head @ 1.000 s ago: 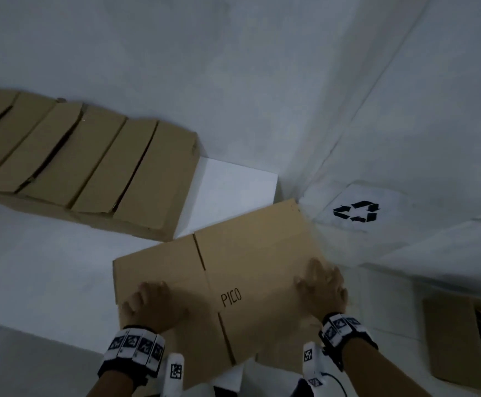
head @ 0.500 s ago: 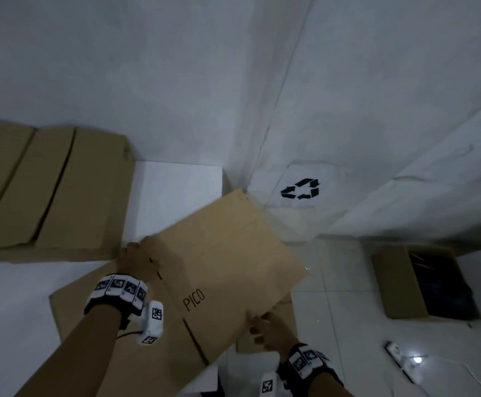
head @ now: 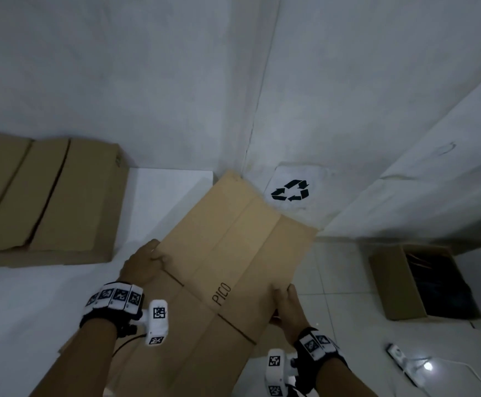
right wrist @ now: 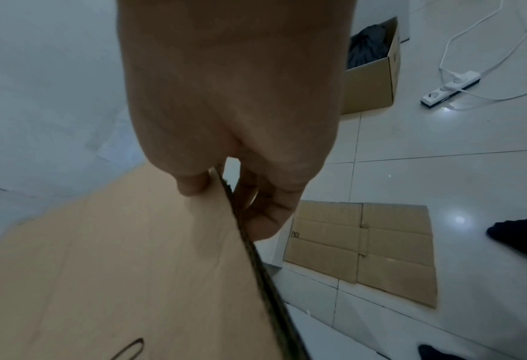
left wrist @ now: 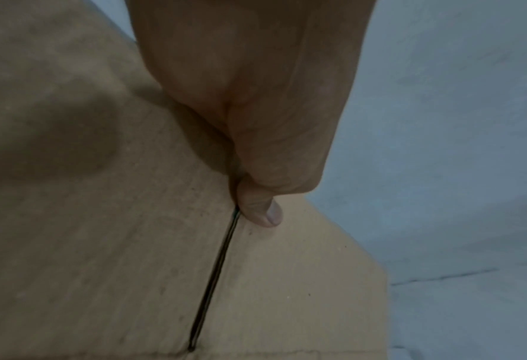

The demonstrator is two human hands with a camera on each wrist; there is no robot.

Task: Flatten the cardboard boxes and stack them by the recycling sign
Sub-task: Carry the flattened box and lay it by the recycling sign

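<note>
We hold the flattened box [head: 233, 253]: left hand [head: 144, 260] pinches its 9 o'clock edge, right hand [head: 286, 308] its 4 o'clock edge.

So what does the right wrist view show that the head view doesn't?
Only the right wrist view shows a second flattened box lying on the floor tiles, and the fingers curled under the held sheet's edge. Only the head view shows the recycling sign, the left hand and the cardboard stack at left. Both show the held flattened box, the right hand, the open box and the power strip.
</note>
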